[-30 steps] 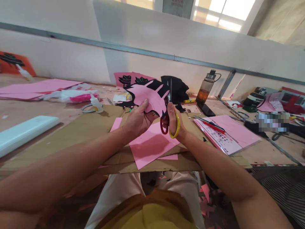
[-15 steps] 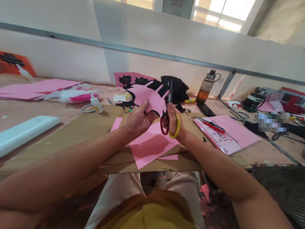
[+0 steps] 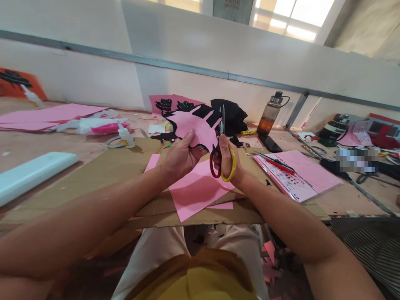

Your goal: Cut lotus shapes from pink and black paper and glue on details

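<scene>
A pink cutout with black edging point(image 3: 198, 130) is raised above the cardboard point(image 3: 118, 175). My left hand point(image 3: 181, 156) grips its lower edge, thumb on the pink face and fingers behind. Scissors with one red and one yellow handle loop point(image 3: 233, 164) are in my right hand point(image 3: 228, 156), blades pointing up beside the cutout's right edge. Some of my right fingers are hidden behind the handles. Below both hands a pink sheet point(image 3: 200, 189) lies on the cardboard.
A bottle of brown liquid point(image 3: 268, 116) stands behind a dark phone point(image 3: 271, 143). To the right, a red pen-like tool point(image 3: 281, 166) lies on a pink pack point(image 3: 309, 175). Black fabric point(image 3: 233, 116), a glue bottle point(image 3: 126, 135) and a pale blue case point(image 3: 37, 173) are also around.
The cutout and the scissors have shifted very slightly. Both hands keep their hold.
</scene>
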A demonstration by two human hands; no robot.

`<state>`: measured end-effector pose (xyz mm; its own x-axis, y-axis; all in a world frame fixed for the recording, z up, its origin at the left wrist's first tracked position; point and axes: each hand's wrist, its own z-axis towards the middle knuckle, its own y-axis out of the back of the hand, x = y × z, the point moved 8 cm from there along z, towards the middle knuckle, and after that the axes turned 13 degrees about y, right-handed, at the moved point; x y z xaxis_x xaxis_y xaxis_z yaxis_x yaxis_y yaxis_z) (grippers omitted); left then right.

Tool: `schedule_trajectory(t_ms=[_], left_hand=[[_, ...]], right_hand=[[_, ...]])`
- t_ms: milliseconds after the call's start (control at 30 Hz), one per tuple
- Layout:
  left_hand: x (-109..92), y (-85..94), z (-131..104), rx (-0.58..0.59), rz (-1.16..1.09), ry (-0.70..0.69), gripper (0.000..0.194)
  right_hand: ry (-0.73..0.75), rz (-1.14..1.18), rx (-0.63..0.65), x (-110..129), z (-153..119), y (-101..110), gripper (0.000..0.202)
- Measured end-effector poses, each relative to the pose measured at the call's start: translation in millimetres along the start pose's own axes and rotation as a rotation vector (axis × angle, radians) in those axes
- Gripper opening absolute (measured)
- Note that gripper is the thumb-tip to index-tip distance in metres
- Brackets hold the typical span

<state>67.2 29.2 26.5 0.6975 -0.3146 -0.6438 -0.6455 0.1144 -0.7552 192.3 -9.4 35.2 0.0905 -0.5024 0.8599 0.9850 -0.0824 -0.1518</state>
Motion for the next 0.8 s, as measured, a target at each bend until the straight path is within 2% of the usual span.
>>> schedule_trajectory(t_ms=[133,367,533,800], left_hand=[[-0.4,1.8,-2.6,-0.031,0.035,0.002,0.026],[-9.0,2.1,1.8,0.019,0.07,-0.025,0.033],[-27.5,5.0,2.7,-0.09,0.036,-0.066,0.026],[-38.5,9.8,6.6,-0.14,-0.066,-0.075,0.031]], right_hand=[[-0.03,-0.01,-0.002,0.2,-0.9,0.2,0.065],[-0.038,-0.034,0.035,7.8,1.7,0.6,0.063],[-0.067,-0.037,0.052,7.2,5.1,4.5,0.06],[-0.116,-0.042,0.21,1.7,6.8,-1.3,0.053]])
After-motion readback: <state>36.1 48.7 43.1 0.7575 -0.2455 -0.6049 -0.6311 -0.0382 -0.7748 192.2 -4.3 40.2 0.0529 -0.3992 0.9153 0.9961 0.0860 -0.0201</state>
